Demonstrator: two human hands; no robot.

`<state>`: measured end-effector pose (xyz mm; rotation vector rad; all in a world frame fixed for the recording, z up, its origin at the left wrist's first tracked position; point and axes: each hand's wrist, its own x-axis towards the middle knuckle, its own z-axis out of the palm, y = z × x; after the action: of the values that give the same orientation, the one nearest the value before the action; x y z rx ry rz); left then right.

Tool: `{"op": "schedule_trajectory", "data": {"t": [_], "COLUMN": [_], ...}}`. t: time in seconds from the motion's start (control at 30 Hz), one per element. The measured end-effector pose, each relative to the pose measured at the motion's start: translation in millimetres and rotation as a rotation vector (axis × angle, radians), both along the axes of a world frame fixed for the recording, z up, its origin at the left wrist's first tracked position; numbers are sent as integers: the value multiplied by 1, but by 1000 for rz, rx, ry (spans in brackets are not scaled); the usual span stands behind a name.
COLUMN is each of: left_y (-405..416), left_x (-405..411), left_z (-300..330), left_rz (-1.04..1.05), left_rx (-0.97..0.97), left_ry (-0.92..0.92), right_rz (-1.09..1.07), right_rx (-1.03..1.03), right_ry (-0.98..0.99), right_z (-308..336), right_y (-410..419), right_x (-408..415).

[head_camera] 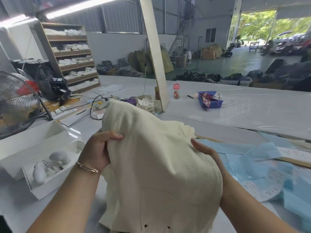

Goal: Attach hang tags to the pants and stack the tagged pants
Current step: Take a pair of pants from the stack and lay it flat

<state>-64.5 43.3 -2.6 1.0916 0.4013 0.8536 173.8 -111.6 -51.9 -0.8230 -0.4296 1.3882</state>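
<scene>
pants (156,158) bunched between both hands, left fingers (116,136) pinching, right seemingly gripping.

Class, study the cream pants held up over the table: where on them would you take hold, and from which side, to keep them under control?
Grip the pants at their two side edges, as both hands do: the left hand pinches a fold from the left with its thumb on top, and the right hand grips the right edge. The cloth is limp and drapes between them, so probably a middle grip would let it bunch.
</scene>
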Motion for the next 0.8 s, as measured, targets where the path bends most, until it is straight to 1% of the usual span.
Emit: {"op": "schedule_trajectory", "data": {"t": [0.07, 0.17, 0.23, 0.3, 0.4, 0.53, 0.63, 0.7, 0.8], "left_y": [-15, -40, -63, -89, -138, -219, -286, -329, -387], "left_x": [1, 4, 10, 17, 31, 53, 72, 85, 100], "left_z": [15, 40, 57, 74, 97, 125, 143, 150, 154], "left_rz": [-6, -40, -50, -35, -21, -20, 15, 22, -4], "left_rx": [39, 91, 125, 209, 329, 470, 558, 591, 572], "left_ry": [-47, -118, -117, -77, -28, -25, -24, -38, -66], "right_rz": [36, 53, 57, 34, -27, -86, -178, -202, -264], "right_rx": [34, 158, 273, 364, 354, 330, 331, 350, 389], "right_ry": [-5, -33, -18, -5, 2, -30, -36, -75, -117], "right_z": [7, 24, 35, 43, 52, 65, 79, 88, 96], "right_y": [-18, -52, -79, -107, -152, -229, -297, -344, -410], "right_x": [4, 11, 14, 17, 22, 37, 53, 61, 74]}}
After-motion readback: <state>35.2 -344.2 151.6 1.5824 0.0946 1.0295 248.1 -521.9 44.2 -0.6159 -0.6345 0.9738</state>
